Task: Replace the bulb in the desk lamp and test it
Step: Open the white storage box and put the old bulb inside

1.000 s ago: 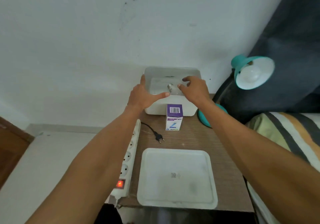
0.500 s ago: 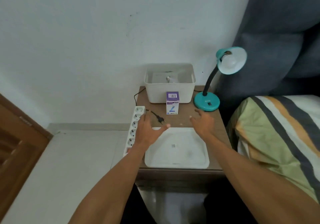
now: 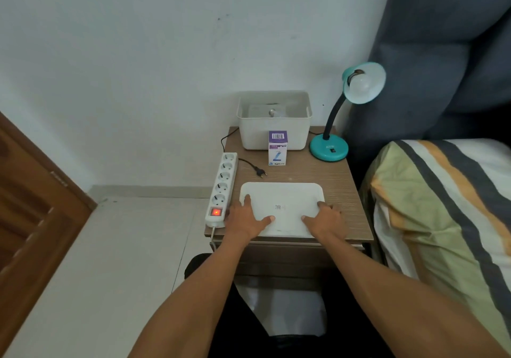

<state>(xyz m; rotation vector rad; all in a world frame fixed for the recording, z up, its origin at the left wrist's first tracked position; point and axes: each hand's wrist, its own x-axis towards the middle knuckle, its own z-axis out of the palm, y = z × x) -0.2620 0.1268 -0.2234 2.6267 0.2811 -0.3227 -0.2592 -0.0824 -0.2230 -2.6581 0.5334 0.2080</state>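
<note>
White lid lies flat under both hands at the near edge of the wooden surface, its long axis running across from one hand to the other. Left hand is spread on the lid's left end, thumb lying on top and fingers along the rim; right hand mirrors it at the right end, fingers curled round the edge, so neither is the nearer. Whether the lid is gripped or only touched cannot be told. Straight ahead of the hands, well apart, stands the open bin the lid likely belongs to, a loose bulb lying inside. A bulb box stands upright just in front of the bin. Beyond the right hand the teal lamp carries a bulb in its shade, unlit, its plug lying loose ahead of the left hand. Just beside that hand a power strip glows red at its switch. A bed flanks the right.
</note>
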